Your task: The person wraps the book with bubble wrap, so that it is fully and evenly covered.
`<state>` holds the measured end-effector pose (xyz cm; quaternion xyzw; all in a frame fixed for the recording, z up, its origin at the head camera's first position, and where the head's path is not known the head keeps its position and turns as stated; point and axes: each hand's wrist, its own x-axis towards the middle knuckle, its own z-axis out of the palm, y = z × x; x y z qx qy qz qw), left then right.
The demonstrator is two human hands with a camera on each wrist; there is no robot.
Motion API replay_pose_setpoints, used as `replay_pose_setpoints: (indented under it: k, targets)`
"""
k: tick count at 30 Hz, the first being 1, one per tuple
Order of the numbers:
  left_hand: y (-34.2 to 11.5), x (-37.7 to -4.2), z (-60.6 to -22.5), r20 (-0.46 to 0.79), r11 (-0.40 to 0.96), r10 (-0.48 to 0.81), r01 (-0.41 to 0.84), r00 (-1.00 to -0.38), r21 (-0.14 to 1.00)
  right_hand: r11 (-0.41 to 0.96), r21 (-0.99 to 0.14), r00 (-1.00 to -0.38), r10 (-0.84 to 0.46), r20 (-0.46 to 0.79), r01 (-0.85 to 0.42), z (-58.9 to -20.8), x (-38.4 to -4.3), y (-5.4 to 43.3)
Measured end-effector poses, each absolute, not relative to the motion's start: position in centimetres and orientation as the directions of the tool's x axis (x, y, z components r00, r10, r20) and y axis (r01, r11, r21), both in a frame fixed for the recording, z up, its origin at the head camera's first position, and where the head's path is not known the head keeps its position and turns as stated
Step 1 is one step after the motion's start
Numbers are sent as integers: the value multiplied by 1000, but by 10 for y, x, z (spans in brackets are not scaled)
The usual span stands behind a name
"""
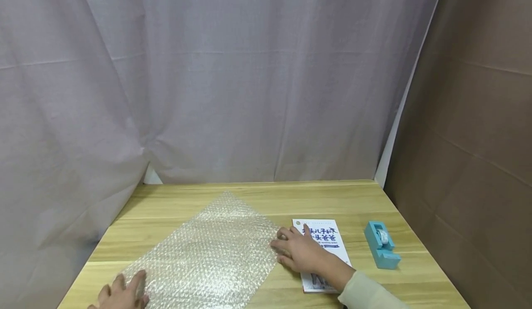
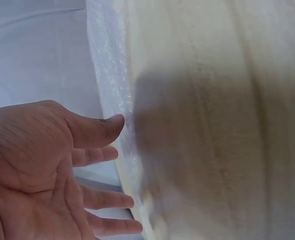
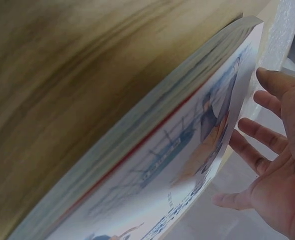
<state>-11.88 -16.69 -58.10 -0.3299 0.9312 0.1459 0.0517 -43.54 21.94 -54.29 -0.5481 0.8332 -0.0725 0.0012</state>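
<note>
A sheet of clear bubble wrap (image 1: 208, 249) lies flat and askew on the wooden table, one corner pointing to the back. My left hand (image 1: 122, 294) is at its left edge near the front, fingers spread; in the left wrist view the left hand (image 2: 42, 175) shows an empty palm. My right hand (image 1: 301, 251) reaches over a white paperback book (image 1: 328, 253), its fingertips at the wrap's right corner. In the right wrist view that hand (image 3: 282, 150) has its fingers apart, beyond the book's cover (image 3: 187, 155).
A teal tape dispenser (image 1: 382, 245) with a roll of clear tape stands right of the book. Grey cloth (image 1: 257, 78) hangs behind the wooden table (image 1: 332, 196), and a brown panel (image 1: 469, 129) rises along its right side.
</note>
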Motion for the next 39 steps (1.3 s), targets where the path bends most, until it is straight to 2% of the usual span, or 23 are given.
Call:
replay_pose_setpoints:
  k: [5, 13, 19, 25, 31, 39]
  targets:
    - [-162, -125, -569, -114, 786, -560, -570, -820, 239, 409, -121, -422, -900, 110, -904, -539, -435, 224]
    - [-141, -144, -547, 16, 840, -456, -424, -890, 339, 435, -101, -446, -876, 182, -895, -535, -433, 234]
    - [-121, -157, -539, 44, 820, -435, -375, -899, 433, 488, -93, -497, -842, 212, -868, -531, -432, 245]
    - [-104, -167, -530, 97, 792, -438, -333, -894, 512, 533, -131, -549, -811, 205, -836, -528, -429, 260]
    - [-91, -178, -521, 100, 752, -451, -318, -887, 577, 612, -161, -633, -749, 196, -774, -527, -430, 277]
    - [-76, -195, -518, 90, 706, -426, -268, -900, 656, 683, -167, -702, -679, 217, -712, -525, -430, 302]
